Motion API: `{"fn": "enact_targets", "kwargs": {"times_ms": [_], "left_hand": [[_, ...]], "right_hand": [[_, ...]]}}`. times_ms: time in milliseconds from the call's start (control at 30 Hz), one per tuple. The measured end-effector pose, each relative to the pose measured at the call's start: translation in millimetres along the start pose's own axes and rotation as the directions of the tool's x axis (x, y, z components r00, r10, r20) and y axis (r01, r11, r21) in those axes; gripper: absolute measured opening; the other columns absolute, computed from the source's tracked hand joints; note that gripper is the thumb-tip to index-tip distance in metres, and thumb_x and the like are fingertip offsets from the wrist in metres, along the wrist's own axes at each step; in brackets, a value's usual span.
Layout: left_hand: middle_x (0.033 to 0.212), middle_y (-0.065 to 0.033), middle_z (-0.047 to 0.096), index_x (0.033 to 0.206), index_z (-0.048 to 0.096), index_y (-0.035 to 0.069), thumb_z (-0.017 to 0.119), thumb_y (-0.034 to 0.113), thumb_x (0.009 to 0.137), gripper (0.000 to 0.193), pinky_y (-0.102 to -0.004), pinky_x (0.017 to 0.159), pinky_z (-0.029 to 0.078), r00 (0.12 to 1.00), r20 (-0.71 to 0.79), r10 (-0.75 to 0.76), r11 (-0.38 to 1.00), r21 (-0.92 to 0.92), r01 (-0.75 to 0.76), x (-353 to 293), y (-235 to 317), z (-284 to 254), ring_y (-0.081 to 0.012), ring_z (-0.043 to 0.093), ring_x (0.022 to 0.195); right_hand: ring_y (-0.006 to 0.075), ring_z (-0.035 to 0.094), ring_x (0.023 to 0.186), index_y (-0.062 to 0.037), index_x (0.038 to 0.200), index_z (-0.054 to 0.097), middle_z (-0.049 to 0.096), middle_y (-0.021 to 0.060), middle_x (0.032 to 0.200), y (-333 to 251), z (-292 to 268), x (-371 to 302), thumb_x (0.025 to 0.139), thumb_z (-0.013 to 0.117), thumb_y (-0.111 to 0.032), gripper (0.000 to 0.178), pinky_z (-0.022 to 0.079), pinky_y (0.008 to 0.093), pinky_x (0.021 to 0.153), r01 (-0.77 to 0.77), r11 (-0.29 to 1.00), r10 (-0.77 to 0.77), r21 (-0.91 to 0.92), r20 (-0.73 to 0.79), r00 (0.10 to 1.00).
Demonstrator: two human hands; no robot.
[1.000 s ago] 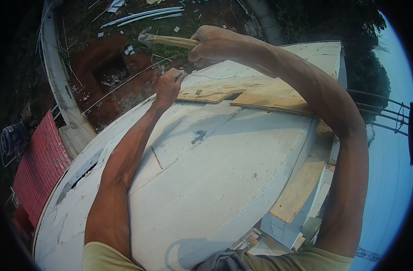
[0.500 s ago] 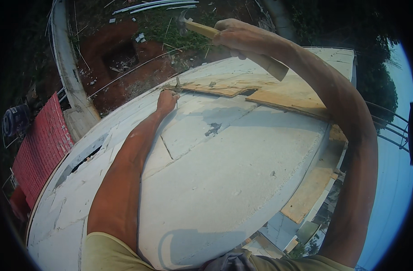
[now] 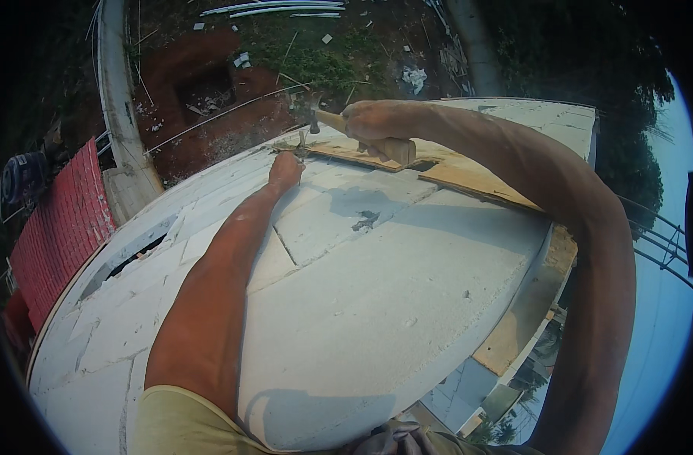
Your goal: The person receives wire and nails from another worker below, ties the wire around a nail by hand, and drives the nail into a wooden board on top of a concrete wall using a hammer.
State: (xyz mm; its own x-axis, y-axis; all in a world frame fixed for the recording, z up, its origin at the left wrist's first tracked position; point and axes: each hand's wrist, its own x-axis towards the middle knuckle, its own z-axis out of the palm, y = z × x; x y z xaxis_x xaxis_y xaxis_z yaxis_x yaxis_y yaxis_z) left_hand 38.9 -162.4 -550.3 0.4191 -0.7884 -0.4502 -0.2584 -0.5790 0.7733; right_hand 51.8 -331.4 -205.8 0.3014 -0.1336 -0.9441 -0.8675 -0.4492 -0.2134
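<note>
My right hand (image 3: 378,123) is closed around the wooden handle of a claw hammer (image 3: 331,119). The metal head hangs just above and to the right of my left hand, apart from it. Reaching out to the far edge of the white block wall top (image 3: 392,292), my left hand (image 3: 286,168) has its fingers pinched together. What they hold is too small to make out. Beside those fingers, at the end of a strip of wooden board (image 3: 346,154), stands a small upright bit of wood (image 3: 301,139). A second wooden board (image 3: 483,186) lies farther right, partly under my right arm.
Far below the wall lies red soil with a dug pit (image 3: 206,95) and several white pipes (image 3: 286,9). A red corrugated sheet (image 3: 64,220) is at the left. A gap (image 3: 138,256) opens in the left blocks. Metal bars (image 3: 661,246) stick out at right.
The hammer has come down in my right hand, from raised to close beside my left hand. My left hand stays at nearly the same spot, and the view has shifted slightly.
</note>
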Motion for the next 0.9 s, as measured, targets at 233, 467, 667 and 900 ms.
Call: {"fn": "enact_targets", "kwargs": {"times_ms": [233, 467, 667, 900], "left_hand": [[0.079, -0.0235, 0.072, 0.078, 0.074, -0.001, 0.074, 0.021, 0.083, 0.023, -0.0489, 0.08, 0.052, 0.998, -0.053, -0.018, 1.0, 0.003, 0.018, -4, -9, 5, -0.0398, 0.071, 0.082], [0.083, -0.0243, 0.073, 0.077, 0.074, -0.002, 0.075, 0.021, 0.083, 0.024, -0.0489, 0.081, 0.053, 0.995, -0.072, -0.065, 0.998, -0.032, 0.063, -3, -8, 3, -0.0399, 0.071, 0.084], [0.104, -0.0265, 0.069, 0.095, 0.072, -0.005, 0.074, 0.029, 0.085, 0.034, -0.0494, 0.094, 0.052, 0.995, 0.099, -0.031, 0.998, 0.062, 0.025, -3, 3, -7, -0.0411, 0.066, 0.106], [0.103, -0.0273, 0.071, 0.092, 0.074, -0.006, 0.076, 0.026, 0.084, 0.033, -0.0478, 0.092, 0.054, 0.986, 0.144, -0.086, 0.996, -0.012, 0.089, 0, 3, -6, -0.041, 0.069, 0.103]], "right_hand": [[0.0291, 0.067, 0.056, 0.0062, 0.087, 0.055, 0.064, 0.0174, 0.071, 8, 41, 51, 0.091, 0.053, -0.011, 0.018, 0.056, 0.0428, 0.049, -0.048, 0.976, 0.077, 0.213, -0.127, 0.989], [0.026, 0.07, 0.06, 0.0043, 0.08, 0.061, 0.065, 0.0168, 0.067, 14, 56, 67, 0.088, 0.048, -0.008, 0.019, 0.055, 0.0431, 0.049, -0.028, 0.996, 0.031, 0.081, -0.032, 0.999], [0.0318, 0.072, 0.064, 0.0069, 0.086, 0.062, 0.069, 0.0207, 0.077, 5, 44, 54, 0.09, 0.049, -0.011, 0.022, 0.058, 0.0467, 0.054, 0.049, 0.999, -0.048, 0.02, -0.053, 0.997], [0.0281, 0.068, 0.061, 0.004, 0.089, 0.061, 0.066, 0.0169, 0.073, 30, 68, 64, 0.093, 0.048, -0.014, 0.023, 0.054, 0.0461, 0.056, 0.112, 0.989, -0.127, -0.096, -0.174, 0.977]]}}
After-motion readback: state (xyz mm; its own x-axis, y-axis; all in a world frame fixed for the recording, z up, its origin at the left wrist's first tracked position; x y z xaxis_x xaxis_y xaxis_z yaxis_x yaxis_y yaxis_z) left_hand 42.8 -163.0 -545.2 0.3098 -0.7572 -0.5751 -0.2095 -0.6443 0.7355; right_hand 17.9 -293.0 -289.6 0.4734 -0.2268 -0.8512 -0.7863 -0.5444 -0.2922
